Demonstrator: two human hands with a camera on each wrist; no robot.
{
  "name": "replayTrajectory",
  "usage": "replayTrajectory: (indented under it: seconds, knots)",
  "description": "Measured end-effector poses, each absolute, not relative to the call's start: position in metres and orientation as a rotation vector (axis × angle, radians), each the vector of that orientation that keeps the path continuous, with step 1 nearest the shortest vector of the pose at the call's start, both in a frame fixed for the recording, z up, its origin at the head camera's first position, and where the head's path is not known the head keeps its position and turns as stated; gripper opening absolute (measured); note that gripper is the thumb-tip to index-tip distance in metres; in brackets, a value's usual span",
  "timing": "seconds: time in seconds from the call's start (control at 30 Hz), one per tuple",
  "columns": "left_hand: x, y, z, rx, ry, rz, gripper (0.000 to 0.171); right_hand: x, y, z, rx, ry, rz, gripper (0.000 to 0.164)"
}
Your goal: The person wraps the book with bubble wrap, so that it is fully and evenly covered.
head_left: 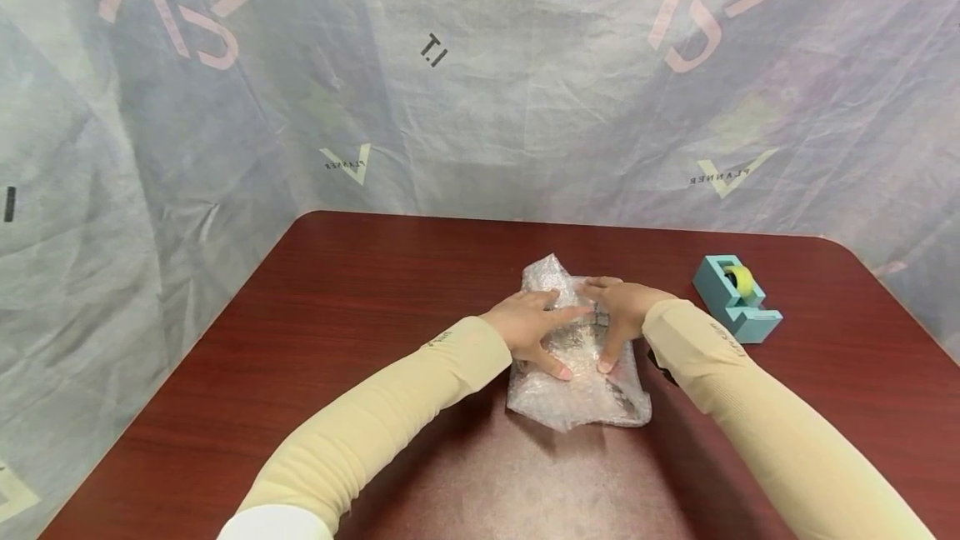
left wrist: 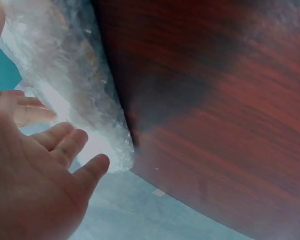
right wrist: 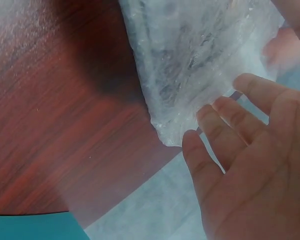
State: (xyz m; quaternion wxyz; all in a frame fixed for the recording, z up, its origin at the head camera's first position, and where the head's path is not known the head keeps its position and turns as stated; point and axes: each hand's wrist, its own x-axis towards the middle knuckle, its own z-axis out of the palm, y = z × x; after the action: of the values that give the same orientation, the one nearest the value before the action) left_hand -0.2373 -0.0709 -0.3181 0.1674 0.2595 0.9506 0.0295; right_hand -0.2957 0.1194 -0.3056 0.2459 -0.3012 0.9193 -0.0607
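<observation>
A bundle of clear bubble wrap (head_left: 573,382) lies on the dark red wooden table (head_left: 360,332), in the middle, with something wrapped inside that I cannot make out. My left hand (head_left: 531,330) lies flat on the bundle's left side, fingers straight, thumb toward me. My right hand (head_left: 624,311) presses on its right side with straight fingers. The two hands almost meet at their fingertips. In the left wrist view the bubble wrap (left wrist: 75,85) stands next to the straight fingers (left wrist: 70,145). The right wrist view shows the wrap (right wrist: 195,65) against spread fingers (right wrist: 225,125).
A light blue tape dispenser (head_left: 737,298) with a yellow roll stands on the table to the right of the bundle, near the right forearm. A wrinkled grey printed sheet (head_left: 480,73) hangs behind and around the table.
</observation>
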Motion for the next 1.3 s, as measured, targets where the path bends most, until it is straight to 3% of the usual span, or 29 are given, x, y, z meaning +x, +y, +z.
replayTrajectory:
  seconds: [0.1, 0.53, 0.97, 1.3]
  knots:
    - [-0.237, -0.072, -0.32, 0.73, 2.75, 0.092, 0.107, -0.293, 0.119, -0.305, -0.841, 2.515, -0.168, 0.126]
    - [-0.226, -0.072, -0.315, 0.568, 2.758, 0.017, 0.124, -0.284, 0.113, -0.308, -0.879, 2.523, -0.179, 0.125]
    - [-0.235, -0.067, -0.313, 0.631, 2.707, -0.066, 0.118, -0.284, 0.117, -0.306, -0.908, 2.505, -0.166, 0.127]
    - [-0.239, -0.065, -0.321, 0.655, 2.798, -0.09, 0.123, -0.285, 0.118, -0.31, -0.965, 2.504, -0.222, 0.126]
